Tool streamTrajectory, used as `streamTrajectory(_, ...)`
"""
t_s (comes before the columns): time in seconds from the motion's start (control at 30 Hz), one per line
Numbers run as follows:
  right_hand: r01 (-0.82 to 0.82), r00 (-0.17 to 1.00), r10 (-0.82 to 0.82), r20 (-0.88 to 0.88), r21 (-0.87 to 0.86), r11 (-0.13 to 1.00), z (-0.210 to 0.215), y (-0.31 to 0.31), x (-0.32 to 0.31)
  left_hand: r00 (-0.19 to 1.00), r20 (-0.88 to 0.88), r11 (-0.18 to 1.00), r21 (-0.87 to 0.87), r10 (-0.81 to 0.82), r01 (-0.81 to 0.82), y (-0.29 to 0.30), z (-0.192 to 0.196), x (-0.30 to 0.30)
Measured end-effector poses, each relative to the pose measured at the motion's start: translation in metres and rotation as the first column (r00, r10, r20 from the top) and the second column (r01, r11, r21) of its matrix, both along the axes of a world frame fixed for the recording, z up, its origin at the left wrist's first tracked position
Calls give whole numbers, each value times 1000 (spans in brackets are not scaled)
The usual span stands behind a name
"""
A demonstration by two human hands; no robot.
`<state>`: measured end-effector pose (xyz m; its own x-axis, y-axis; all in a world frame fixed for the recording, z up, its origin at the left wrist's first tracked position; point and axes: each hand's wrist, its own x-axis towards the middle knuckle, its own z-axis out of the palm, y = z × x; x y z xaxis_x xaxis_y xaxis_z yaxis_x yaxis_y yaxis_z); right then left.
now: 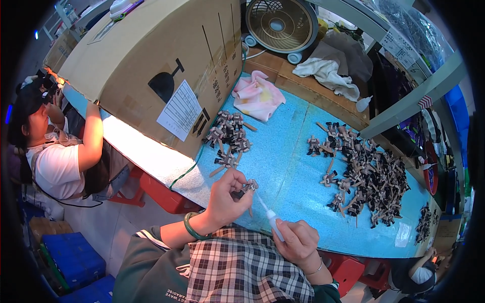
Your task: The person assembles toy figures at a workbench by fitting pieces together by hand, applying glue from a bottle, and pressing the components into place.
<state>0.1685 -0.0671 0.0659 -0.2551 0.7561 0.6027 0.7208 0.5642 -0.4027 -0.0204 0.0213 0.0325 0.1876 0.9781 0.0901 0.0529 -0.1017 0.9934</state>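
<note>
My left hand (225,198) pinches a small toy figure (251,185) in brownish and dark colours above the near edge of the blue work table (273,154). In my right hand (298,242) is a small white squeeze bottle (274,222) with a long thin nozzle. The nozzle points up and left, its tip at or very near the figure; whether they touch I cannot tell. A small cluster of similar figures (231,135) lies beyond my left hand. Farther right spreads a large heap of them (376,179), many with flat brown pieces.
A big cardboard box (166,65) stands at the left of the table. A pink cloth (258,96) lies beside it, with a fan (277,25) behind. A grey metal post (419,96) rises at the right. One person (60,156) sits at left, another (422,275) at lower right.
</note>
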Motion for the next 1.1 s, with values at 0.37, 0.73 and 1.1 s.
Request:
streamTrajectory(0.37, 16, 1000, -16, 24, 3, 1000, -2, -1, 1, 1000, -14, 1000, -2, 3, -3, 1, 1, 0)
streamTrajectory(0.73, 17, 1000, -17, 15, -5, 1000, -1, 1, 0, 1000, -5, 997, -80, -8, 8, 1, 5, -1)
streamTrajectory(1.1, 33, 999, -33, -6, 35, 999, -3, -2, 2, 1000, -24, 997, -78, -6, 4, 3, -1, -1)
